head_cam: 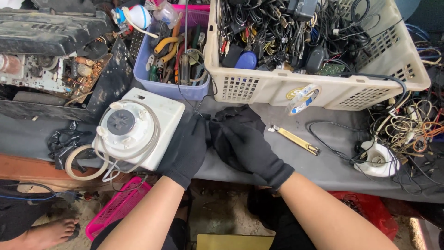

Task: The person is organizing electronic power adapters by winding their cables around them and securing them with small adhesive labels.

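Note:
Both my hands wear black gloves and meet at the middle of the grey table. My left hand lies against the right side of a white blender base and its fingertips pinch the glove of my right hand. My right hand rests palm-down, fingers bent toward the left hand, holding nothing else. The blender base has a round grey drive coupling on top and a loose white ring and cord hanging off its front-left corner.
A cream basket of tangled cables stands behind my hands, a blue tub of hand tools left of it. A brass strip and a white round part lie right. An opened dusty appliance sits far left.

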